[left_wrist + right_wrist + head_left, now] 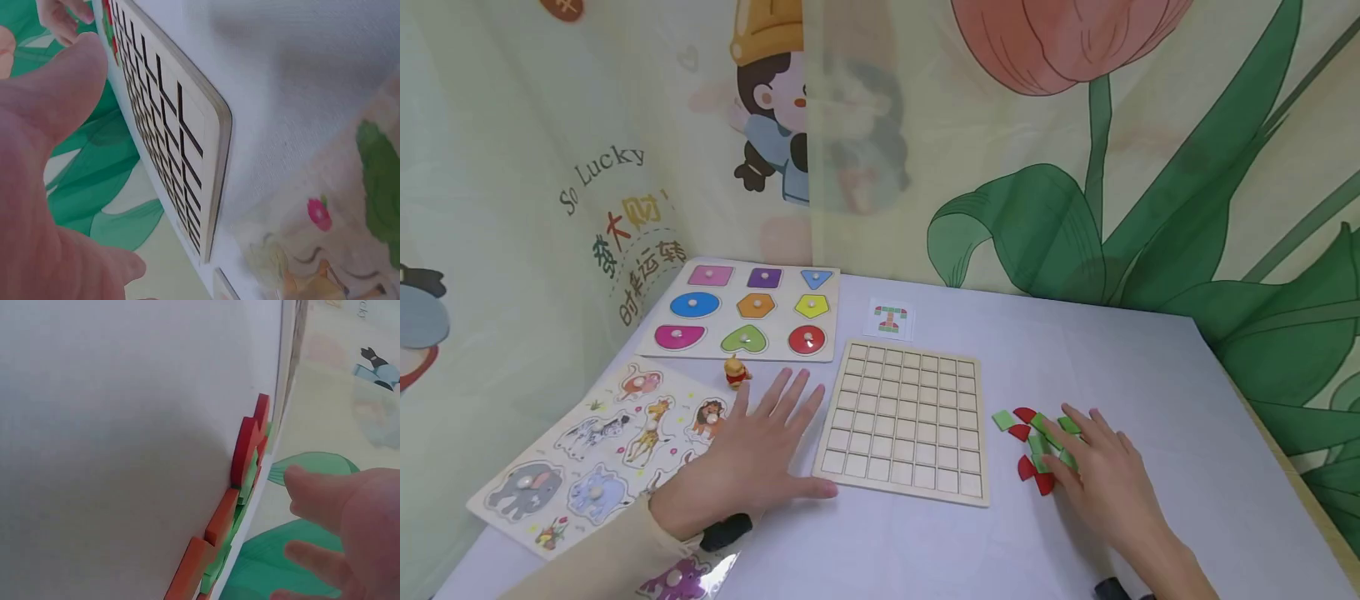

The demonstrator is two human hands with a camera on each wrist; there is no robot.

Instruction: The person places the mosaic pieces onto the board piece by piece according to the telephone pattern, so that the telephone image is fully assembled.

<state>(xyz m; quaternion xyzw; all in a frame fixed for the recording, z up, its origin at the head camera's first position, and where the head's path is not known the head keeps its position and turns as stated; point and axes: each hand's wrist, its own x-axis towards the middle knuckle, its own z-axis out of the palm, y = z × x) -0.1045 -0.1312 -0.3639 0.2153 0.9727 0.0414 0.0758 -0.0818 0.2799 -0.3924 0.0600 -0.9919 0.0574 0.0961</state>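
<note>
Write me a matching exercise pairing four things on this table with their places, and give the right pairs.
1. wooden grid board
2. T-pattern card
3. small bear figurine
4. red and green pieces

A. at the right hand
B. between the left hand and the shape puzzle
C. just past the wooden grid board's far edge
D. between both hands

Pairs: 1-D, 2-C, 3-B, 4-A

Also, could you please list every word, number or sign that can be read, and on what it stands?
"So Lucky": left curtain
"大财!": same curtain; the character before it is unclear
"时来运转": same curtain, below
"T": red and green shapes on the small card
Brown oval above: cut off, unreadable
Right-wrist lettering: too small
</note>
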